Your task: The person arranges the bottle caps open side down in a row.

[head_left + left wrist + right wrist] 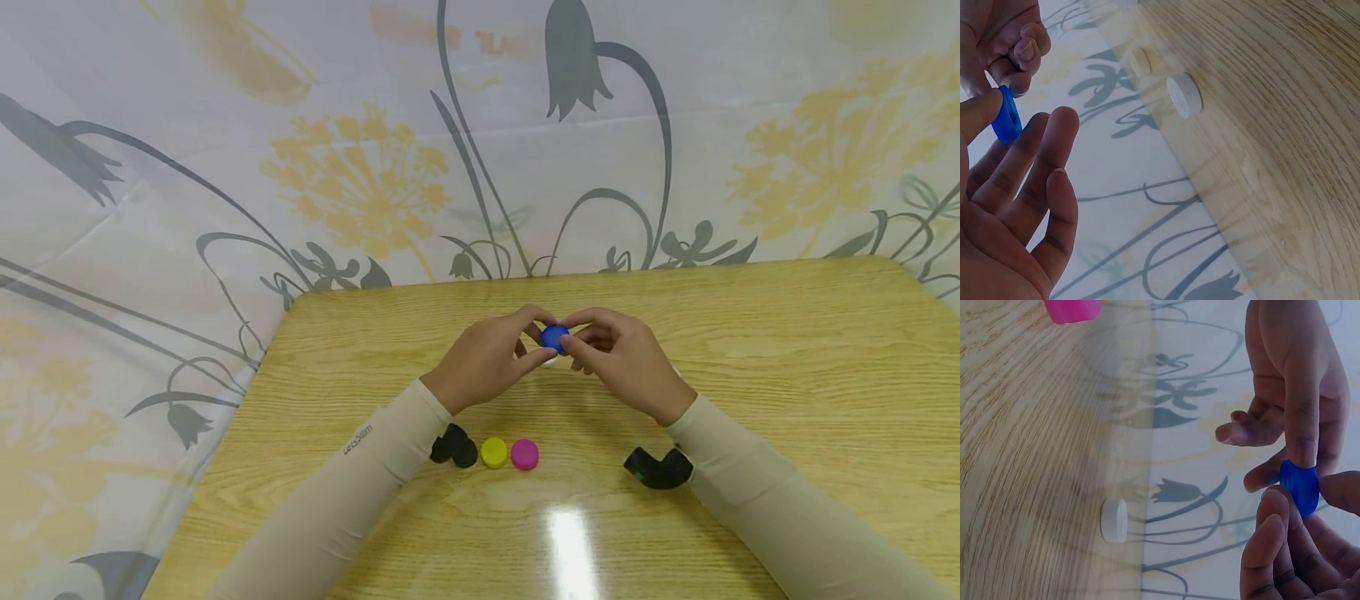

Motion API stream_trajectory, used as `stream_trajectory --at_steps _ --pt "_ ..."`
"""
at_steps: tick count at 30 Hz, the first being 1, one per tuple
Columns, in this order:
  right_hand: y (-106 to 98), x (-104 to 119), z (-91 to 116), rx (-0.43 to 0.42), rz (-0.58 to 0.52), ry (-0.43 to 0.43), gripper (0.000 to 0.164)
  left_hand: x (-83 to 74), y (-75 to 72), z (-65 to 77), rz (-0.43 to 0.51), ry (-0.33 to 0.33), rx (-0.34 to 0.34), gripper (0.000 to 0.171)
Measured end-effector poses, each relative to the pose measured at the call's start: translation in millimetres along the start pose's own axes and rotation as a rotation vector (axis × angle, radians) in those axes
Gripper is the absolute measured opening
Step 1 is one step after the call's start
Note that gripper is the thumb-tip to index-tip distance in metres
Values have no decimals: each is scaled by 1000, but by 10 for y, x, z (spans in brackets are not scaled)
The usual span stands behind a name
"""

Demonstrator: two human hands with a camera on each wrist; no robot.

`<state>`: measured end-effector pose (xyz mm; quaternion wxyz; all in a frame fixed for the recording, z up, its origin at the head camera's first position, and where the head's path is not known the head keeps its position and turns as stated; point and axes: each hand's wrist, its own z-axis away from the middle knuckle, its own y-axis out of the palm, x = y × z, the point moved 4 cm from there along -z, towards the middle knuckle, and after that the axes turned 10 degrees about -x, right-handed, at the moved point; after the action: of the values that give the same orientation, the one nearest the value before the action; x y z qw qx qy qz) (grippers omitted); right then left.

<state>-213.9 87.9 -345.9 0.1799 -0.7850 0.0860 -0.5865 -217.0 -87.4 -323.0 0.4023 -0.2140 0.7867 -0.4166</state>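
Observation:
A blue cap [555, 337] is held up over the far middle of the table, between both hands. My left hand [486, 354] pinches its left side with thumb and fingertips. From the right, my right hand [621, 354] pinches the same cap. In the left wrist view the blue cap [1007, 119] shows a hollow underside, and the left hand's lower fingers spread away from it. The right wrist view shows the blue cap [1300, 489] with fingertips of both hands on it. Below the hands, a white cap [1114, 520] lies on the table.
Nearer me lie a yellow cap [494, 452], a pink cap [525, 454] and a black cap [465, 453] in a row. A black curved object [660, 468] shows by the right sleeve. A patterned cloth [480, 142] hangs behind the wooden table [360, 333].

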Motion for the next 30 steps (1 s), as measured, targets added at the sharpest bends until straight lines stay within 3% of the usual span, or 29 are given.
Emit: stream_trajectory --at_steps 12,23,30 --pt "6 19 8 39 -2 -36 34 3 -49 21 -19 -47 -5 36" --pt "34 92 124 36 61 -101 29 -16 -42 222 208 -184 -73 34" --pt "66 163 226 55 84 -145 28 -70 -45 392 254 -187 -104 32"
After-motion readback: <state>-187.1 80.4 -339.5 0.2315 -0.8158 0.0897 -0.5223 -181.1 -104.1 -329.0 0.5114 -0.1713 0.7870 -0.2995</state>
